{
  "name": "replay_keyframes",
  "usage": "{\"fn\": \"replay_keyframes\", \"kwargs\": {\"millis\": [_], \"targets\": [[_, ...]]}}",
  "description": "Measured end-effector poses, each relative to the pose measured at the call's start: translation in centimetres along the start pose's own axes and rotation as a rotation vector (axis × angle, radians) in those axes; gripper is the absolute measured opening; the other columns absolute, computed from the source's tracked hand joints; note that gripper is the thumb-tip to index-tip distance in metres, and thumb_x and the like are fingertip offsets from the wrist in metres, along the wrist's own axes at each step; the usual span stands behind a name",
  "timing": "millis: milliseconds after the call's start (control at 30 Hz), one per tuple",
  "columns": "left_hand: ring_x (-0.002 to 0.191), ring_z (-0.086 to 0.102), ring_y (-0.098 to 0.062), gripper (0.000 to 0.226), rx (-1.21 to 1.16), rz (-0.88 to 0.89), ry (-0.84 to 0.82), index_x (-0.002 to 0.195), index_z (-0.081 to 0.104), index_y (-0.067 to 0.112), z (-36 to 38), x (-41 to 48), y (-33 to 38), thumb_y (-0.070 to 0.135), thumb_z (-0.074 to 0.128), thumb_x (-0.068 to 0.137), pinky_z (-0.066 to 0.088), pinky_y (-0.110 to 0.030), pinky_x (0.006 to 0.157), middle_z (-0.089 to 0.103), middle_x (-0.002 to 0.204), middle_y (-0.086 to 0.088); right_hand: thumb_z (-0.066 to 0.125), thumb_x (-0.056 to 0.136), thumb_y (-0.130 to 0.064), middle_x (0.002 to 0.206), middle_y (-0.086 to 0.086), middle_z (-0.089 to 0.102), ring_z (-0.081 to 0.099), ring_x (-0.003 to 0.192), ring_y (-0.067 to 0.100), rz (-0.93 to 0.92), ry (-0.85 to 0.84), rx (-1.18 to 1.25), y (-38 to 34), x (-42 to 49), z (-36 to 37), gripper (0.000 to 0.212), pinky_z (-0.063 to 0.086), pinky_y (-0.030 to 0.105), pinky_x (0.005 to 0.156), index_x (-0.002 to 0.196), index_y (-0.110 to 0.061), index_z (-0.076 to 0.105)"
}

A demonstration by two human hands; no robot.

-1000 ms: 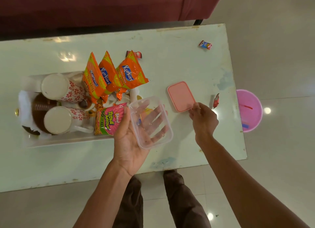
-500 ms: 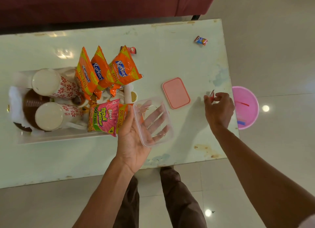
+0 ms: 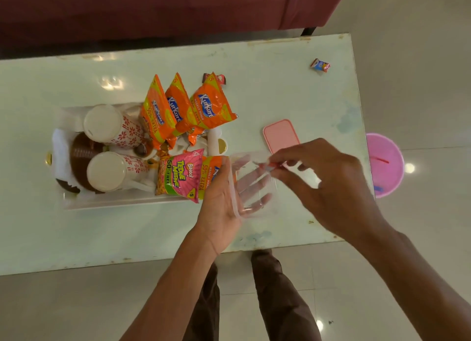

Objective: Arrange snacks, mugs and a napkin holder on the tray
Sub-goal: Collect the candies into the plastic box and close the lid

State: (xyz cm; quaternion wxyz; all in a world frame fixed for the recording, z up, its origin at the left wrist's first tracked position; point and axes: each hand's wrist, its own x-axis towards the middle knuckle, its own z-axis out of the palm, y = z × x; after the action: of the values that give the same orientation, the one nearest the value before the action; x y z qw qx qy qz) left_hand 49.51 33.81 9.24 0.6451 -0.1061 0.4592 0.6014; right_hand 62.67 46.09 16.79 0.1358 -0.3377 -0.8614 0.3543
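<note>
Cradling a clear plastic container (image 3: pixel 251 185) from beneath, the left hand (image 3: pixel 219 200) holds it just right of the tray (image 3: pixel 114 203) (already crowded), while the right hand (image 3: pixel 328 180) pinches a small red candy (image 3: pixel 270 165) over it.

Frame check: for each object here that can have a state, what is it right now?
Clear container: lid off, held tilted in left hand.
Pink lid: flat on table, apart from container.
Red candy: pinched by right hand, over container.
Two mugs: on tray.
Kurkure packets: sealed, leaning.
Blue candy: loose on table.
</note>
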Motion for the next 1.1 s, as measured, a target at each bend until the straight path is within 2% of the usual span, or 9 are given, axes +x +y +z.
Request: {"fn": "replay_keyframes", "kwargs": {"millis": [33, 167, 367, 433, 533, 567, 667, 867, 1100], "targets": [[0.123, 0.065, -0.029, 0.055, 0.018, 0.003, -0.007, 0.138, 0.05, 0.018, -0.1, -0.1, 0.2, 0.053, 0.045, 0.096, 0.053, -0.05, 0.093, 0.068, 0.132, -0.011, 0.077, 0.084, -0.019, 0.094, -0.009, 0.072, 0.061, 0.084, 0.003, -0.067, -0.041, -0.08, -0.2, 0.3, 0.7, 0.016, 0.046, 0.007, 0.071, 0.1, -0.018, 0.075], [0.126, 0.063, -0.031, 0.052, 0.046, -0.015, -0.026, 0.141, 0.052, 0.021, -0.3, -0.7, 0.9, 0.053, 0.042, 0.1, 0.053, -0.052, 0.098, 0.067, 0.134, -0.01, 0.081, 0.078, -0.011, 0.089, 0.002, 0.076, 0.064, 0.08, 0.024, -0.264, -0.12, -0.303, -0.2, 1.3, 3.3, 0.018, 0.053, 0.033, 0.067, 0.096, -0.012, 0.077], [0.12, 0.067, -0.03, 0.036, 0.008, -0.039, -0.039, 0.116, 0.066, 0.03, -1.0, -1.3, 1.9, 0.05, 0.041, 0.099, 0.051, -0.054, 0.098, 0.073, 0.125, -0.007, 0.081, 0.079, -0.017, 0.086, 0.0, 0.075, 0.061, 0.079, 0.024, -0.251, -0.161, -0.396, -0.9, 2.2, 5.9, 0.019, 0.047, 0.033, 0.065, 0.098, -0.016, 0.076], [0.12, 0.067, -0.031, 0.041, -0.006, -0.041, -0.035, 0.122, 0.062, 0.022, -1.4, -1.1, 2.2, 0.051, 0.045, 0.1, 0.05, -0.055, 0.1, 0.073, 0.124, -0.01, 0.08, 0.08, -0.018, 0.091, 0.0, 0.074, 0.063, 0.081, 0.021, -0.194, -0.099, -0.319, -1.1, 2.1, 5.7, 0.02, 0.045, 0.027, 0.067, 0.1, -0.015, 0.076], [0.124, 0.063, -0.035, 0.059, -0.041, -0.055, -0.065, 0.137, 0.051, 0.013, -1.5, -0.8, 2.8, 0.052, 0.052, 0.094, 0.047, -0.057, 0.103, 0.067, 0.131, -0.019, 0.074, 0.087, -0.016, 0.091, -0.007, 0.068, 0.057, 0.078, 0.009, 0.013, 0.112, -0.128, -0.3, 2.8, 3.6, 0.014, 0.043, 0.014, 0.07, 0.1, -0.017, 0.076], [0.126, 0.061, -0.035, 0.062, -0.045, -0.056, -0.083, 0.141, 0.049, 0.011, -1.5, -0.6, 2.9, 0.052, 0.052, 0.094, 0.046, -0.057, 0.104, 0.063, 0.135, -0.021, 0.072, 0.088, -0.016, 0.091, -0.008, 0.068, 0.056, 0.077, 0.008, 0.038, 0.159, -0.162, 0.9, 3.5, 2.8, 0.012, 0.043, 0.015, 0.07, 0.099, -0.016, 0.076], [0.129, 0.059, -0.036, 0.05, -0.065, -0.057, -0.123, 0.136, 0.052, 0.016, -1.4, -0.2, 3.0, 0.05, 0.05, 0.099, 0.043, -0.059, 0.107, 0.059, 0.14, -0.024, 0.065, 0.09, -0.015, 0.092, -0.002, 0.076, 0.065, 0.078, 0.018, 0.125, 0.216, -0.284, 6.6, 6.6, 1.3, 0.013, 0.053, 0.035, 0.072, 0.097, -0.013, 0.075], [0.129, 0.06, -0.038, 0.046, -0.111, -0.039, -0.126, 0.135, 0.054, 0.016, -0.3, 0.4, 2.8, 0.047, 0.043, 0.102, 0.046, -0.058, 0.104, 0.064, 0.135, -0.022, 0.066, 0.086, -0.015, 0.102, 0.008, 0.073, 0.069, 0.083, 0.028, 0.32, 0.158, -0.352, 17.9, 15.1, 0.4, 0.022, 0.054, 0.036, 0.081, 0.107, -0.009, 0.068], [0.129, 0.059, -0.036, 0.061, -0.165, -0.024, -0.124, 0.146, 0.044, 0.009, 0.8, 2.0, 2.1, 0.048, 0.045, 0.099, 0.049, -0.056, 0.102, 0.061, 0.138, -0.021, 0.065, 0.09, -0.014, 0.131, 0.016, 0.058, 0.054, 0.122, 0.033, 0.3, 0.005, -0.472, 22.4, 22.2, 2.5, 0.042, 0.046, 0.038, 0.098, 0.132, -0.017, 0.06]]}}
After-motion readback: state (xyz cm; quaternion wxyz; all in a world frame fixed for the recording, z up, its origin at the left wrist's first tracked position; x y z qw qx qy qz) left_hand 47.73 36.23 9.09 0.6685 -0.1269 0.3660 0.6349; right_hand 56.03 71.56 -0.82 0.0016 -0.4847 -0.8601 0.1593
